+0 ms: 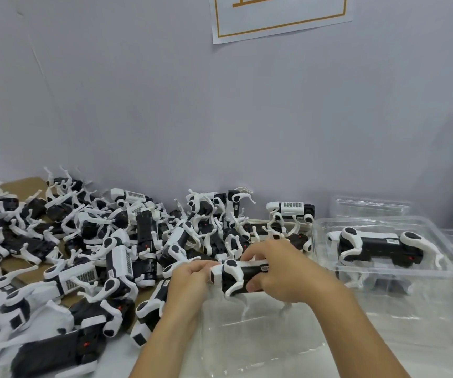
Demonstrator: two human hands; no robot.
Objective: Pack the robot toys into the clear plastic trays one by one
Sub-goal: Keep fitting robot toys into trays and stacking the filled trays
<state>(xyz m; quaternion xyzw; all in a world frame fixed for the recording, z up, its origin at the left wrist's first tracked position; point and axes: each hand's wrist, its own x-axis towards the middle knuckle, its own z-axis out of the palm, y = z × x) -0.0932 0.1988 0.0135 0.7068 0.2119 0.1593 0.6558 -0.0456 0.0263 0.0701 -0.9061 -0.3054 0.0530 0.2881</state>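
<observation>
Right now both hands grip one black-and-white robot toy (pixel 240 276) between them, left hand (pixel 190 282) clamped on its left end, right hand (pixel 282 271) wrapped over its right, just above an empty clear tray (pixel 261 336) near the person.

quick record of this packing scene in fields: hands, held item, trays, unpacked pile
left hand: grips the toy's left end
right hand: grips its right end
held toy: black and white robot dog, above the empty tray
empty tray: clear, directly below the hands
filled tray: right, one toy inside
toy pile: left, jumbled, reaching the wall
</observation>
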